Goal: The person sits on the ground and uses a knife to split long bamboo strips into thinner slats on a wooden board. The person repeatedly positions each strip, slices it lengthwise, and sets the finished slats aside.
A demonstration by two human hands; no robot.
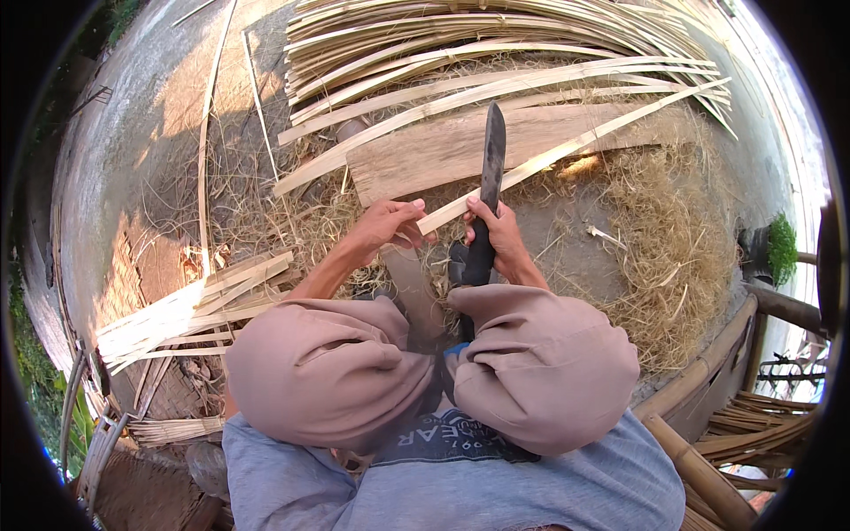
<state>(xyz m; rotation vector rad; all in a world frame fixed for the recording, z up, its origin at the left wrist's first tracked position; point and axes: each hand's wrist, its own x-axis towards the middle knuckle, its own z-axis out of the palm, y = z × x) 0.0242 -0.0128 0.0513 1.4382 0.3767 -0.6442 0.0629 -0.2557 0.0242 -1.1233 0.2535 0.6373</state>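
My right hand (498, 232) is wrapped round the dark handle of a machete (494, 152), its blade pointing away from me. A long pale bamboo strip (571, 149) runs from between my hands to the far right, crossing the blade just beyond my right thumb, which lies against the strip. At the strip's near end is my left hand (391, 223), thumb and fingers apart around it; the fingertips lie close to its underside, and contact is hard to make out. Both hands are just beyond my knees, over a narrow board (412, 288) between my legs.
A wide plank (416, 159) lies on the ground ahead, below a large stack of bamboo strips (425, 44). Curly shavings (668, 257) are heaped at right. More cut strips (190, 310) lie at left. A bamboo rail (699, 469) stands at lower right.
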